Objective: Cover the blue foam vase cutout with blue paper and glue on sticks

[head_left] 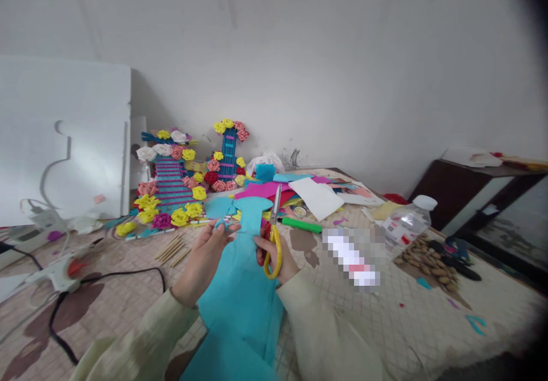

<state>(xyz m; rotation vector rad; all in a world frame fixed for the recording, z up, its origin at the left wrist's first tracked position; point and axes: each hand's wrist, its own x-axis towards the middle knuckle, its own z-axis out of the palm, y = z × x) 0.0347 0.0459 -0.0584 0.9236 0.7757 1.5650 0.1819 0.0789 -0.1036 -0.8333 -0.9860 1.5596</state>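
A turquoise sheet [242,290], paper or thin cloth, runs down from between my hands toward my body. Its narrower upper part ends in a wide, rounded flap. My right hand [286,258] grips scissors [274,250] with yellow and red handles, the blades pointing up and away beside the sheet. The fingertips of that hand also touch the sheet's right edge. On the left side my left hand [203,258] is closed in a pinch, with a small turquoise piece [220,223] at its thumb and fingertips.
Flower-decorated stick models [175,181] stand against the wall. Behind my hands lie coloured sheets [261,190] and a green marker [302,225]. Thin sticks [168,248] and a black cable [128,271] are at left; a plastic bottle [406,224] and nuts in shells [428,261] at right.
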